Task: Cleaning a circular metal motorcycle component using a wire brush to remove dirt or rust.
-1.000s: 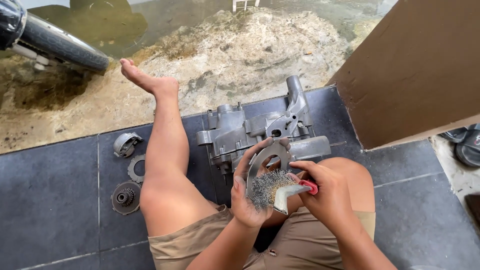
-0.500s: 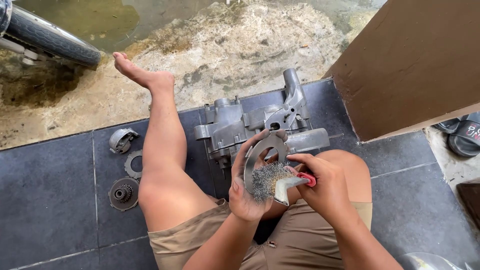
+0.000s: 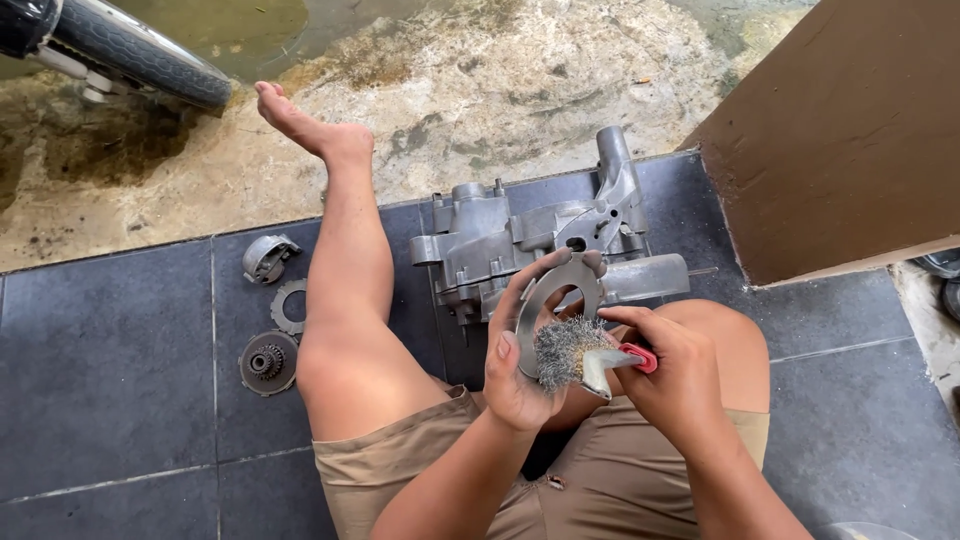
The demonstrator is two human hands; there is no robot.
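Observation:
My left hand (image 3: 520,370) grips a flat grey metal ring plate (image 3: 548,295) by its edge, holding it upright over my lap. My right hand (image 3: 675,375) holds a wire brush (image 3: 568,352) by its red handle, bristles pressed against the lower part of the plate. Just beyond the hands a grey engine casing (image 3: 520,240) lies on the dark tiles between my legs.
Left of my left leg lie a small curved metal part (image 3: 267,257), a toothed ring (image 3: 288,306) and a round geared disc (image 3: 267,362). A brown wall corner (image 3: 850,140) stands at right. A motorcycle tyre (image 3: 140,62) rests on the rough wet ground at top left.
The view has shifted a little, so everything sits slightly further right. Both hands keep the same grip, with the brush still against the plate.

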